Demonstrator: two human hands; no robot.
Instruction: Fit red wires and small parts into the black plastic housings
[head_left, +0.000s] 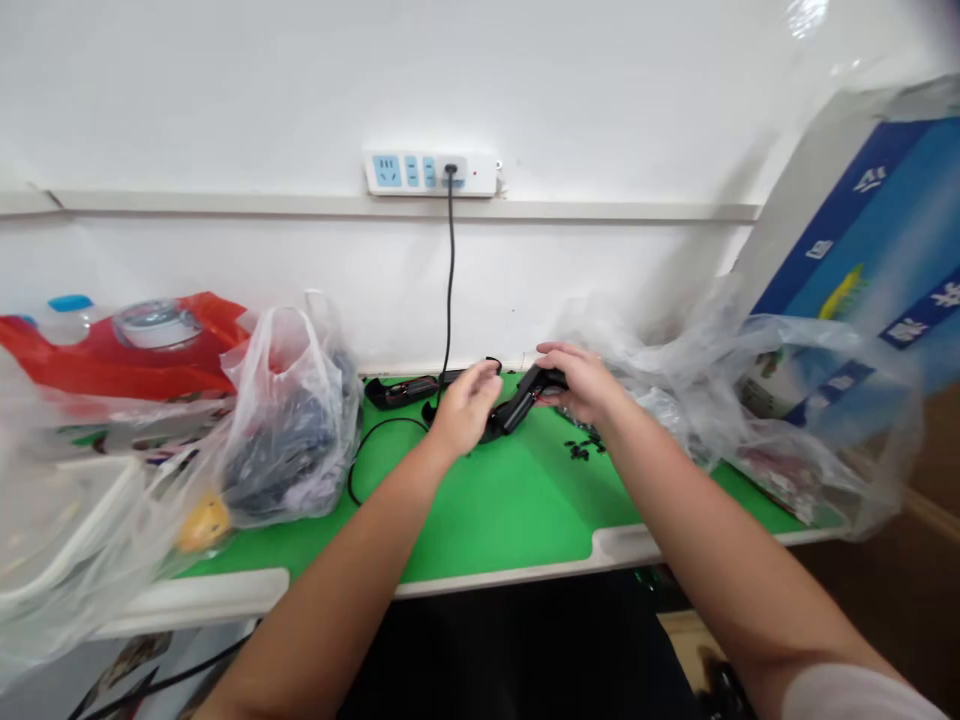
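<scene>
Green mat (510,520) nearest, then small black bits (580,453). L hand (461,408) loosely bent, R hand (585,385) part-curled at black part (517,408), grips unclear; prob. positioning, wires need gentle handling. Power strip (387,171) beyond, on wall.

A whitish sleeve (847,692) and black lap clothing (510,650) show.
</scene>
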